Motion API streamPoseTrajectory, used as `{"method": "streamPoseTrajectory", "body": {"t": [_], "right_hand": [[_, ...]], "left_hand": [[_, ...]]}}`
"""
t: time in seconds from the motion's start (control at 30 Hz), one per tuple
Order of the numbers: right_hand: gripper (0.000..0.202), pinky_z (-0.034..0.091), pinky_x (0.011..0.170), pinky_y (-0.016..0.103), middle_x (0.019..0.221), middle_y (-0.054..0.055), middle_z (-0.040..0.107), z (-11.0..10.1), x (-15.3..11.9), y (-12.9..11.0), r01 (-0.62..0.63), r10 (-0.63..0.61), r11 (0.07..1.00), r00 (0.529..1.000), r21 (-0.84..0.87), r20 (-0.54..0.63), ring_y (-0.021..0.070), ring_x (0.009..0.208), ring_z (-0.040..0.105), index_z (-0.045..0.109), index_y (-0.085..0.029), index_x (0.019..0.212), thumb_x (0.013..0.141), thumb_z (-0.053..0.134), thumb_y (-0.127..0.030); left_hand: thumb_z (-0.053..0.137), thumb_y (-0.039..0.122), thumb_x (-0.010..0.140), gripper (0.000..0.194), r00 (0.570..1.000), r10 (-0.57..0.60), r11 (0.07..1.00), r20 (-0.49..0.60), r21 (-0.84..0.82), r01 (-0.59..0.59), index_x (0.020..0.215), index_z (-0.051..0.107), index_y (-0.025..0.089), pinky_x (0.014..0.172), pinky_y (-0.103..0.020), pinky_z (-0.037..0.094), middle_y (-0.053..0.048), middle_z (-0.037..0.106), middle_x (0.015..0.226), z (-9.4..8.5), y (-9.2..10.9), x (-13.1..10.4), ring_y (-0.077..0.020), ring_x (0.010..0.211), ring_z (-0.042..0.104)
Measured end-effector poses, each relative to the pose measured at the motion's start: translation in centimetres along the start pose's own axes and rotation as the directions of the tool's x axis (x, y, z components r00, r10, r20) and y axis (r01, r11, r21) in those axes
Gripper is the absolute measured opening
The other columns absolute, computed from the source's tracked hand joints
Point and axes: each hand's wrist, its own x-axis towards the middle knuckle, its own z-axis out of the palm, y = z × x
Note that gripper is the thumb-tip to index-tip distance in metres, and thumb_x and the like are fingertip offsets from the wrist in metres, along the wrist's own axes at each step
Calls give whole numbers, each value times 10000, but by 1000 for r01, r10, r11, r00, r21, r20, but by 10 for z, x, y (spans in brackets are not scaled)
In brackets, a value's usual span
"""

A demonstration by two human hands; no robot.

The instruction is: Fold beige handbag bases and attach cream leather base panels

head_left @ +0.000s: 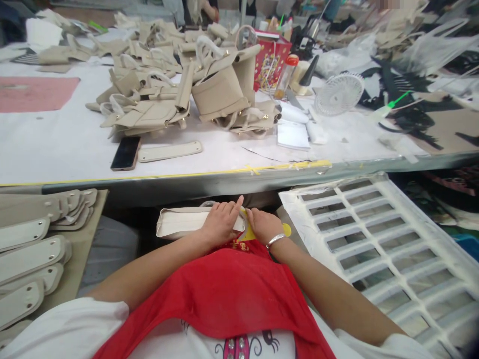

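Note:
Low in front of my red apron, my left hand (223, 223) grips the right end of a beige bag piece (183, 222), its long pale side facing up. The fingers lie bent over it, with one fingertip pointing up. Close beside it, my right hand (265, 227) is closed, its thumb and fingers at the same end of the bag piece. A flat yellow piece (287, 230) shows on both sides of the right hand; its kind is unclear. What the right fingertips pinch is partly hidden.
Left, a board holds stacked beige straps (33, 257). Right stands a white slatted rack (359, 234). On the table ahead lie beige bags (220, 89), a phone (126, 153), a loose strap (170, 151), a red box (269, 60) and a white fan (340, 93). The table edge (209, 182) runs beyond my hands.

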Motion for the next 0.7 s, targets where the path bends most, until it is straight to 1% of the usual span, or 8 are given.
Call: {"method": "streamPoseTrajectory", "body": {"t": [0.07, 0.13, 0.2, 0.27, 0.37, 0.47, 0.57, 0.7], "right_hand": [[481, 416, 547, 286, 760, 67, 658, -1, 0, -5, -38, 38, 999, 999, -2, 21, 220, 710, 649, 540, -203, 881, 942, 110, -408], [476, 430, 563, 289, 777, 72, 659, -1, 1, -12, -75, 75, 997, 997, 0, 36, 218, 718, 650, 540, -198, 902, 944, 108, -392], [471, 438, 573, 287, 776, 72, 657, -2, 4, -19, -117, 116, 993, 992, 6, 41, 214, 722, 650, 539, -195, 903, 946, 111, -386], [462, 438, 573, 283, 771, 70, 654, -1, 6, -26, -148, 148, 989, 989, 5, 19, 212, 725, 648, 534, -194, 900, 947, 115, -383], [440, 431, 559, 269, 776, 58, 653, 2, 8, -33, -190, 190, 982, 981, 5, -37, 202, 717, 645, 523, -195, 897, 949, 123, -372], [445, 429, 560, 260, 784, 53, 652, 3, 10, -36, -225, 225, 974, 971, 16, -82, 192, 727, 643, 518, -192, 879, 950, 117, -372], [470, 440, 596, 269, 823, 69, 651, 0, 13, -36, -195, 196, 981, 976, 15, -92, 196, 776, 638, 521, -187, 894, 948, 100, -389], [481, 451, 672, 303, 919, 96, 642, -8, 20, -32, -84, 84, 996, 996, -13, -15, 212, 864, 620, 522, -189, 1008, 948, 89, -390]], "left_hand": [[550, 391, 730, 886, 1000, 8, 1000, 6, -5, -8, 1407, 73, 80, 865, -407, 330, -155, 489, 1162, 0, -2, 0, -283, 1000, 463], [547, 341, 734, 872, 1000, 25, 1000, 10, -12, -25, 1409, 57, 88, 868, -403, 334, -155, 483, 1174, 0, -5, 0, -282, 1009, 465], [572, 285, 708, 909, 998, 54, 998, 15, -23, -54, 1411, 27, 99, 873, -393, 342, -155, 470, 1200, -1, -9, -2, -282, 1025, 463], [620, 275, 670, 976, 996, 91, 995, 25, -47, -90, 1408, 5, 101, 881, -388, 351, -162, 454, 1226, -3, -14, -3, -287, 1051, 458], [691, 326, 621, 1071, 989, 133, 986, 57, -113, -126, 1401, -6, 98, 894, -387, 366, -174, 455, 1233, -8, -25, -6, -292, 1074, 464], [725, 429, 587, 1146, 990, 111, 980, 87, -177, -94, 1395, -14, 89, 883, -391, 389, -179, 497, 1190, -13, -35, -7, -293, 1044, 500], [744, 486, 551, 1187, 995, 52, 984, 90, -176, -35, 1391, 5, 89, 885, -393, 397, -186, 509, 1189, -17, -39, -7, -299, 1044, 514], [745, 459, 559, 1138, 996, -14, 986, 87, -165, 28, 1384, 69, 60, 888, -377, 403, -205, 528, 1181, -21, -35, -10, -292, 1047, 526]]}}
